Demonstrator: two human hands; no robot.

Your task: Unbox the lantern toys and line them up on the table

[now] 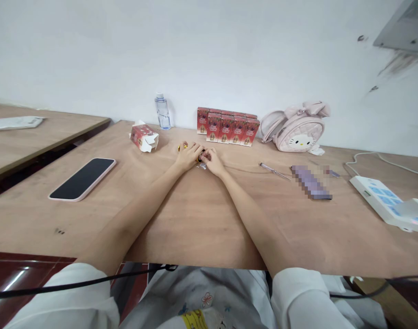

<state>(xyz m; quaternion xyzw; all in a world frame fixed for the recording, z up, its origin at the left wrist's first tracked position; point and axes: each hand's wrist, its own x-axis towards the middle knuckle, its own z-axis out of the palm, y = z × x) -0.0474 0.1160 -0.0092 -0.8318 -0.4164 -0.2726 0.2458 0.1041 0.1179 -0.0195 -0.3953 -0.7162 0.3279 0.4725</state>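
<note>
Out on the table, both hands meet over a small gold-coloured object [185, 144] with a dark end. My left hand [190, 156] is closed around it, palm down, so most of it is hidden. The fingers of my right hand [212, 161] pinch at the dark end, pressed close beside the left fingertips. Just below the fingers lies a small clear, shiny scrap [201, 166]. To the left, a red printed box [142, 137] rests on its side with its white flaps open.
Behind the hands stand several red boxes [226, 128] in rows. A water bottle [162, 112], phone [83, 179], pink bag [300, 130], screwdriver [274, 171], blurred purple packet [311, 183] and white power strip [389, 201] lie around. A wall rises behind the table [198, 224].
</note>
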